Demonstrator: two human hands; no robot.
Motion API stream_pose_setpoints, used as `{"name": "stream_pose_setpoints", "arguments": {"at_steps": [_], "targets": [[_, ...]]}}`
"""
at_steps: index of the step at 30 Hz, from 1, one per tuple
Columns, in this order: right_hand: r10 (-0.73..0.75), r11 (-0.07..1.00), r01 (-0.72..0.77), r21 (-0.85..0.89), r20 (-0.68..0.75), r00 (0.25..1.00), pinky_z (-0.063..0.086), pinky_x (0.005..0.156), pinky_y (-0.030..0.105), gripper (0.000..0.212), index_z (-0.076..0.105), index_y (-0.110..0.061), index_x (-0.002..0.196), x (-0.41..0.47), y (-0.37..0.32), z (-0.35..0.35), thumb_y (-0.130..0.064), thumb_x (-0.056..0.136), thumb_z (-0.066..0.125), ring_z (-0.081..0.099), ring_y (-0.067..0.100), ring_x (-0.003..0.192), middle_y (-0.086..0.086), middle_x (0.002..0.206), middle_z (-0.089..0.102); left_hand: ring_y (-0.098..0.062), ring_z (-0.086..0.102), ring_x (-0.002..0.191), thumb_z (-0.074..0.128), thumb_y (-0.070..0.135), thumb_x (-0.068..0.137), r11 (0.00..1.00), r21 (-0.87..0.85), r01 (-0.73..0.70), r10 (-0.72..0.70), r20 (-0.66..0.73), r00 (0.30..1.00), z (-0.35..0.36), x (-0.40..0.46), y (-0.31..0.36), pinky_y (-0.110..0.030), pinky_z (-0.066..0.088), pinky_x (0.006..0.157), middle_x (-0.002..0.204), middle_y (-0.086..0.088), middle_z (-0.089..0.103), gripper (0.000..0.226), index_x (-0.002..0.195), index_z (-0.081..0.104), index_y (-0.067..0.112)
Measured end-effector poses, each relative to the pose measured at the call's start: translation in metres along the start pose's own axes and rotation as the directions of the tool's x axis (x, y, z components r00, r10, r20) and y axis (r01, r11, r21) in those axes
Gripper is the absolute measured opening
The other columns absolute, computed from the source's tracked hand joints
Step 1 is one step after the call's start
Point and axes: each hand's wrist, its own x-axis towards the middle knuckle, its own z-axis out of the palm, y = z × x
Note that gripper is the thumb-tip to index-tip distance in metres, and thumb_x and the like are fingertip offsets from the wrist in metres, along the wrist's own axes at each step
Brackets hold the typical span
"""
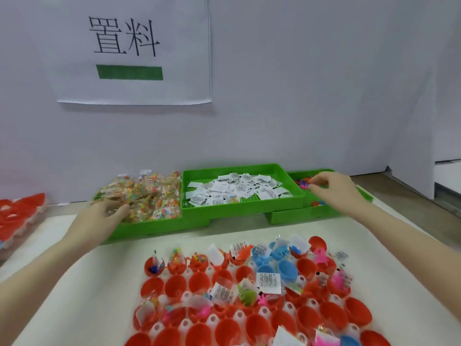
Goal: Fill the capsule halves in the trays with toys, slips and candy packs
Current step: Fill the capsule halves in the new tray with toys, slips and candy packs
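Hands (104, 216) in candy, toy trays (287, 217)

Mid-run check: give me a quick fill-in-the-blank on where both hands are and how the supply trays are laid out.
1. The left hand reaches into the pile of ____ packs.
2. The right hand picks at small toys in the green tray farthest to the ____.
3. The middle green tray holds white paper ____.
4. Most capsule halves in the near tray are coloured ____.

Missing words: candy; right; slips; red
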Motion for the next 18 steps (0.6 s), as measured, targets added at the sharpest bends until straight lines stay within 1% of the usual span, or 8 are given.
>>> {"name": "stream_pose_setpoints", "arguments": {"at_steps": [3,5,6,8,11,13,16,18], "targets": [[0.133,0.984,-0.115,-0.139,0.13,0.982,0.041,0.097,0.035,0.044,0.049,-0.006,0.128,0.034,0.017,0.022,-0.031,0.092,0.051,0.05,0.029,0.119,0.015,0.131,0.053,-0.03,0.055,0.108,0.04,0.05,0.092,0.984,0.166,0.063,-0.077,0.078,0.994,0.011,0.014,-0.006,-0.034,0.044,0.087,0.118,-0.013,0.062,0.049,0.124,0.058,0.018],[0.227,0.963,-0.186,-0.193,0.22,0.949,0.042,0.094,0.032,0.054,0.038,-0.007,0.137,0.044,0.024,0.033,-0.033,0.092,0.05,0.049,0.03,0.119,0.017,0.138,0.045,-0.028,0.057,0.097,0.043,0.055,0.089,0.977,0.197,0.087,-0.101,0.062,0.993,0.017,0.02,-0.006,-0.032,0.046,0.08,0.105,-0.009,0.065,0.046,0.115,0.063,0.022],[0.262,0.955,-0.212,-0.209,0.25,0.932,0.042,0.089,0.03,0.054,0.037,-0.008,0.138,0.045,0.026,0.037,-0.029,0.091,0.051,0.052,0.03,0.116,0.017,0.138,0.045,-0.027,0.057,0.094,0.048,0.054,0.087,0.977,0.186,0.103,-0.109,0.023,0.994,0.019,0.021,-0.005,-0.03,0.045,0.076,0.101,-0.007,0.066,0.042,0.108,0.066,0.022],[0.295,0.945,-0.249,-0.213,0.219,0.93,0.043,0.084,0.03,0.047,0.048,-0.011,0.132,0.046,0.029,0.042,-0.019,0.086,0.056,0.056,0.03,0.109,0.018,0.13,0.053,-0.029,0.057,0.095,0.061,0.052,0.081,0.983,0.126,0.132,-0.123,-0.079,0.989,0.021,0.022,-0.003,-0.031,0.043,0.074,0.099,-0.007,0.066,0.035,0.097,0.07,0.021],[0.278,0.959,-0.272,-0.077,0.071,0.958,0.045,0.081,0.034,0.026,0.068,-0.011,0.104,0.047,0.03,0.047,-0.008,0.08,0.063,0.06,0.029,0.091,0.018,0.113,0.064,-0.034,0.058,0.091,0.066,0.048,0.078,0.99,0.07,0.126,-0.108,-0.213,0.971,0.021,0.02,-0.002,-0.035,0.042,0.075,0.089,-0.011,0.067,0.033,0.091,0.073,0.018],[0.244,0.969,-0.245,0.039,0.032,0.969,0.044,0.08,0.033,0.015,0.07,-0.011,0.091,0.047,0.027,0.048,-0.006,0.078,0.066,0.058,0.026,0.086,0.016,0.106,0.067,-0.036,0.058,0.088,0.064,0.044,0.081,0.994,0.02,0.103,-0.093,-0.28,0.955,0.021,0.016,-0.002,-0.035,0.042,0.072,0.085,-0.015,0.068,0.032,0.094,0.074,0.016],[0.134,0.973,-0.152,0.174,0.114,0.984,0.04,0.09,0.03,0.028,0.064,-0.005,0.112,0.045,0.018,0.048,-0.011,0.084,0.064,0.057,0.027,0.107,0.012,0.117,0.063,-0.04,0.058,0.088,0.06,0.038,0.086,0.987,-0.138,0.079,-0.125,-0.37,0.921,0.021,0.007,-0.003,-0.035,0.039,0.067,0.09,-0.018,0.069,0.03,0.099,0.073,0.014],[0.043,0.987,-0.077,0.138,0.233,0.971,0.04,0.09,0.028,0.034,0.057,-0.005,0.122,0.045,0.012,0.045,-0.01,0.088,0.059,0.055,0.026,0.112,0.011,0.121,0.06,-0.038,0.059,0.089,0.059,0.035,0.087,0.963,-0.268,0.031,-0.145,-0.417,0.897,0.018,-0.003,-0.002,-0.036,0.039,0.07,0.09,-0.016,0.07,0.028,0.098,0.073,0.012]]}}
